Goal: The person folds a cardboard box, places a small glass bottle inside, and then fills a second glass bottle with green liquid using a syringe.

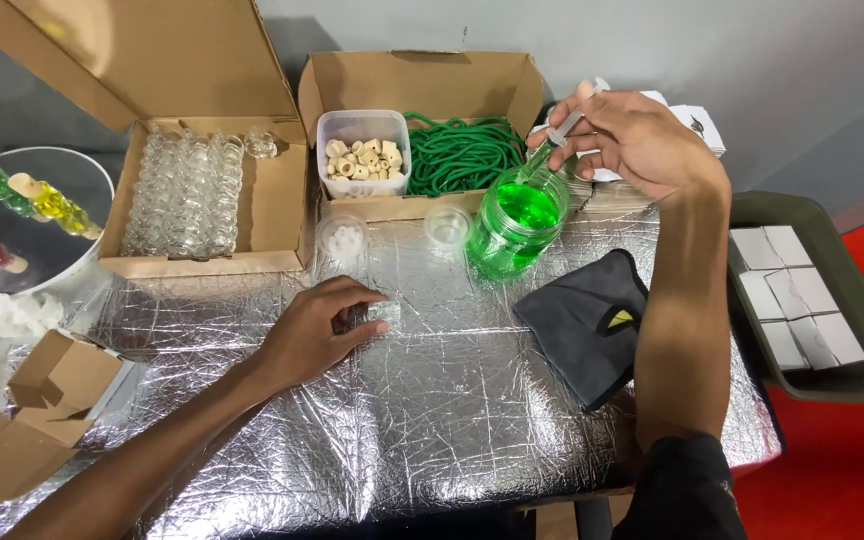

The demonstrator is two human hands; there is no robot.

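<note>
While the right hand [642, 140] pinches a syringe [562, 130] between thumb and fingers, its tip dips into the mouth of a jar [514, 225] of green liquid standing just below that grip; whether the barrel already holds liquid cannot be told. Well to the left of and below the syringe, the left hand [314, 335] rests on the silver foil table cover [432, 400], fingers closed around a small clear vial [384, 312] that lies against the fingertips and looks empty. By this showing, the vial is not yet filled, and drawing from the jar appears to be the step in hand. Beyond the left grip, an open cardboard box [272, 200] holds rows of empty glass vials [184, 190], so much seems left to do. Farther left, a round tray [72, 170] carries a few vials filled green, yellow and red [22, 200], which suggests some finished work. Behind the jar, another box holds a tub of corks [362, 158] and green cord [462, 152]. Right of the syringe hand sit a dark cloth [582, 320] and a green tray of small white boxes [802, 300].
</note>
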